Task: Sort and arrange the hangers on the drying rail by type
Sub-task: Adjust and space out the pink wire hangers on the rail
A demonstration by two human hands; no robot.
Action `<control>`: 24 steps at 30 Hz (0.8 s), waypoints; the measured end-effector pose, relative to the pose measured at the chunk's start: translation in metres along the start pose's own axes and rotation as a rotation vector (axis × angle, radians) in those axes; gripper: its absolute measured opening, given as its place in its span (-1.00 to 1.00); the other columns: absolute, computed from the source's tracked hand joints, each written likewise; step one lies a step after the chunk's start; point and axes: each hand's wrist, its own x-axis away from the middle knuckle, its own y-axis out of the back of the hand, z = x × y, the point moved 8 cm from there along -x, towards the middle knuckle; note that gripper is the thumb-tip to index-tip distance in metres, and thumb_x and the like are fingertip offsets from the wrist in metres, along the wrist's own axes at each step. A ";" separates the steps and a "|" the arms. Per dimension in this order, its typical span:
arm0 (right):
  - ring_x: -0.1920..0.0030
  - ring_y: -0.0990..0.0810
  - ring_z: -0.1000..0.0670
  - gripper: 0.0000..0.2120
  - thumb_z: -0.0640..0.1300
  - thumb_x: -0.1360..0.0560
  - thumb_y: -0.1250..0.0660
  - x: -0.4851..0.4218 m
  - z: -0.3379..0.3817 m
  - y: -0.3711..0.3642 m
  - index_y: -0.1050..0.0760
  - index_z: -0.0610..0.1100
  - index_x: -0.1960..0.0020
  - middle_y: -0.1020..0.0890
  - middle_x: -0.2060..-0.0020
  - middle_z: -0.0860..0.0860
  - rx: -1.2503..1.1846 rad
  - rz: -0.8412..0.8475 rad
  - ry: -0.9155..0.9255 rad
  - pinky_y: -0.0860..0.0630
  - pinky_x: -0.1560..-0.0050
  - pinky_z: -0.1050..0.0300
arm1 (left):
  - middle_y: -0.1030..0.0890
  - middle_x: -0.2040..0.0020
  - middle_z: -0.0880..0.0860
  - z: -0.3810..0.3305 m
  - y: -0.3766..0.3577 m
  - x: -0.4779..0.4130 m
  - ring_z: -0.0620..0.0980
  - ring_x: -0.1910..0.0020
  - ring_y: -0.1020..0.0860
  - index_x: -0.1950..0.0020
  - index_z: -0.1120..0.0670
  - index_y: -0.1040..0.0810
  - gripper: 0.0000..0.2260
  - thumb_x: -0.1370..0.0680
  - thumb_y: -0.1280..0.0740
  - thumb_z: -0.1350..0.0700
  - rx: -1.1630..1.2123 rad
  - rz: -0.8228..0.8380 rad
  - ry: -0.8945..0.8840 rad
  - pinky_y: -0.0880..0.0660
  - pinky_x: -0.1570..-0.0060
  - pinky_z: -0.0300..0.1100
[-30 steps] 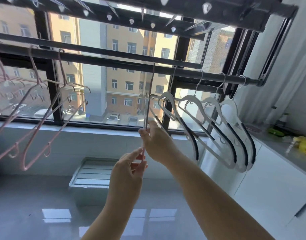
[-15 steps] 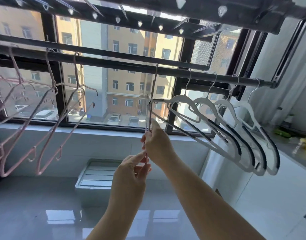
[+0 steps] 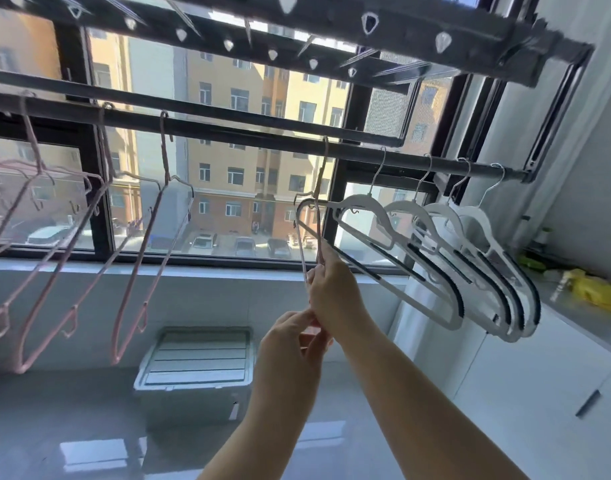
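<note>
A dark drying rail [image 3: 248, 138] runs across the window. Several thin pink hangers [image 3: 137, 258] hang along its left part. Several white hangers with black grip strips [image 3: 449, 265] hang bunched at its right end. Between the groups hangs one more thin pink hanger [image 3: 318, 216], seen edge-on, its hook on the rail. My right hand [image 3: 331, 289] grips this hanger's lower part. My left hand [image 3: 290, 344] pinches its bottom end just below the right hand.
A pale lidded storage box [image 3: 196, 362] stands on the glossy floor under the window. White cabinets with a counter [image 3: 570, 306] line the right wall, with a yellow bag [image 3: 595, 289] on top. A second rack with clips [image 3: 297, 26] hangs overhead.
The view has shifted left, so more pink hangers show. Both hands stay on the middle pink hanger, which remains hooked on the rail.
</note>
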 end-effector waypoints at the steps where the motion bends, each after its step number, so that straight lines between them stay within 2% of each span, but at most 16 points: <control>1: 0.35 -0.48 0.09 -0.53 -0.33 -0.55 0.00 0.000 0.000 0.001 -0.16 -0.19 -0.45 -0.54 0.23 -0.04 -0.011 -0.006 -0.003 -0.36 0.43 0.42 | -0.59 0.24 -0.09 -0.001 0.000 0.000 -0.21 0.29 -0.59 0.19 -0.18 -0.54 -0.76 -0.45 -0.37 0.20 0.015 0.006 -0.002 -0.45 0.24 -0.44; 3: 0.36 -0.44 0.11 -0.53 -0.33 -0.54 0.00 -0.001 -0.001 0.003 -0.17 -0.20 -0.45 -0.51 0.19 -0.07 -0.023 -0.010 -0.005 -0.36 0.37 0.38 | -0.59 0.23 -0.09 -0.002 -0.001 -0.001 -0.22 0.29 -0.59 0.23 -0.23 -0.51 -0.70 -0.44 -0.37 0.22 0.045 0.016 -0.004 -0.47 0.23 -0.42; 6: 0.22 -0.48 0.02 -0.55 -0.32 -0.55 0.00 -0.002 -0.002 0.008 -0.19 -0.22 -0.44 -0.51 0.12 -0.19 -0.007 -0.034 -0.014 -0.43 0.23 0.28 | -0.59 0.18 -0.11 -0.006 -0.001 0.000 -0.22 0.25 -0.59 0.20 -0.28 -0.49 -0.66 -0.44 -0.37 0.23 0.063 0.037 -0.009 -0.52 0.15 -0.35; 8: 0.13 -0.53 -0.05 -0.56 -0.31 -0.56 0.01 -0.002 -0.003 0.012 -0.20 -0.22 -0.44 -0.51 0.10 -0.20 -0.018 -0.050 -0.027 -0.52 0.14 0.21 | -0.57 0.07 -0.16 -0.010 -0.001 0.004 -0.26 0.18 -0.58 0.01 -0.24 -0.50 -0.68 -0.44 -0.37 0.21 0.075 0.075 -0.007 -0.53 0.04 -0.34; 10: 0.08 -0.50 -0.04 -0.57 -0.27 -0.58 0.02 -0.002 -0.005 0.015 -0.20 -0.20 -0.44 -0.46 0.10 -0.14 -0.006 -0.034 -0.046 -0.51 -0.04 0.04 | -0.51 -0.03 -0.21 -0.013 0.009 0.009 -0.31 0.06 -0.51 -0.23 -0.13 -0.43 -0.60 -0.44 -0.38 0.14 -0.032 0.089 -0.023 -0.45 -0.07 -0.40; 12: 0.20 -0.48 0.03 -0.58 -0.25 -0.58 0.01 -0.001 -0.007 0.016 -0.22 -0.16 -0.43 -0.47 0.17 -0.05 -0.038 0.009 -0.085 -0.53 0.10 0.09 | -0.46 -0.10 -0.21 -0.025 0.043 0.011 -0.32 0.00 -0.42 -0.31 -0.09 -0.36 -0.51 -0.42 -0.39 0.12 -0.171 -0.024 -0.111 -0.34 -0.10 -0.41; 13: 0.29 -0.49 0.08 -0.59 -0.23 -0.58 -0.01 0.000 -0.006 0.017 -0.23 -0.13 -0.42 -0.50 0.23 -0.03 -0.050 0.030 -0.102 -0.51 0.21 0.15 | -0.46 -0.12 -0.18 -0.035 0.069 0.012 -0.31 -0.03 -0.38 -0.30 -0.07 -0.37 -0.51 -0.40 -0.40 0.13 -0.225 -0.131 -0.173 -0.30 -0.11 -0.37; 14: 0.30 -0.51 0.10 -0.61 -0.20 -0.58 -0.04 0.001 -0.004 0.019 -0.23 -0.11 -0.41 -0.54 0.22 -0.03 -0.019 0.044 -0.103 -0.49 0.23 0.17 | -0.47 -0.11 -0.13 -0.045 0.099 0.014 -0.28 -0.07 -0.34 -0.28 -0.02 -0.40 -0.51 -0.37 -0.40 0.16 -0.279 -0.253 -0.227 -0.28 -0.12 -0.30; 15: 0.17 -0.55 0.07 -0.61 -0.13 -0.59 -0.08 0.001 0.000 0.022 -0.22 -0.12 -0.41 -0.57 0.09 -0.06 0.083 0.035 -0.092 -0.47 0.13 0.16 | -0.49 -0.11 -0.06 -0.051 0.127 0.017 -0.22 -0.09 -0.33 -0.26 0.03 -0.43 -0.52 -0.35 -0.40 0.19 -0.336 -0.370 -0.257 -0.29 -0.13 -0.19; 17: -0.18 -0.42 -0.04 -0.53 -0.04 -0.56 -0.15 0.004 0.018 0.032 -0.15 -0.13 -0.42 -0.45 -0.21 -0.11 0.389 -0.089 -0.020 -0.33 -0.15 0.11 | -0.51 -0.11 0.11 -0.052 0.173 0.020 -0.03 -0.09 -0.37 -0.26 0.12 -0.42 -0.49 -0.32 -0.42 0.26 -0.435 -0.509 -0.219 -0.36 -0.13 0.07; 19: -0.23 -0.34 -0.04 -0.52 -0.05 -0.52 -0.22 0.014 0.059 0.028 -0.20 -0.11 -0.39 -0.40 -0.23 -0.08 0.406 -0.224 0.173 -0.25 -0.18 0.15 | -0.50 -0.11 0.19 -0.044 0.195 0.020 0.11 -0.09 -0.41 -0.29 0.18 -0.37 -0.45 -0.33 -0.43 0.28 -0.507 -0.514 -0.133 -0.37 -0.13 0.19; 21: -0.21 -0.34 0.04 -0.57 -0.07 -0.51 -0.24 0.022 0.093 -0.003 -0.26 -0.06 -0.34 -0.41 -0.20 -0.02 0.223 -0.129 0.307 -0.23 -0.19 0.22 | -0.49 -0.14 0.20 -0.027 0.196 0.019 0.17 -0.12 -0.44 -0.33 0.20 -0.33 -0.43 -0.35 -0.43 0.27 -0.519 -0.429 -0.041 -0.37 -0.16 0.16; 23: -0.24 -0.35 0.06 -0.57 -0.03 -0.52 -0.22 0.027 0.109 -0.054 -0.23 -0.04 -0.36 -0.40 -0.25 0.01 0.076 0.115 0.281 -0.29 -0.23 0.18 | -0.48 -0.21 0.14 -0.007 0.190 0.019 0.14 -0.17 -0.45 -0.37 0.16 -0.28 -0.42 -0.39 -0.40 0.23 -0.512 -0.325 0.026 -0.38 -0.20 0.08; 24: -0.27 -0.35 0.01 -0.55 -0.01 -0.54 -0.19 0.028 0.111 -0.081 -0.20 -0.05 -0.38 -0.38 -0.28 -0.01 0.037 0.248 0.221 -0.34 -0.27 0.09 | -0.48 -0.23 0.09 0.004 0.186 0.019 0.09 -0.17 -0.46 -0.38 0.14 -0.26 -0.44 -0.42 -0.38 0.21 -0.499 -0.278 0.046 -0.39 -0.22 0.03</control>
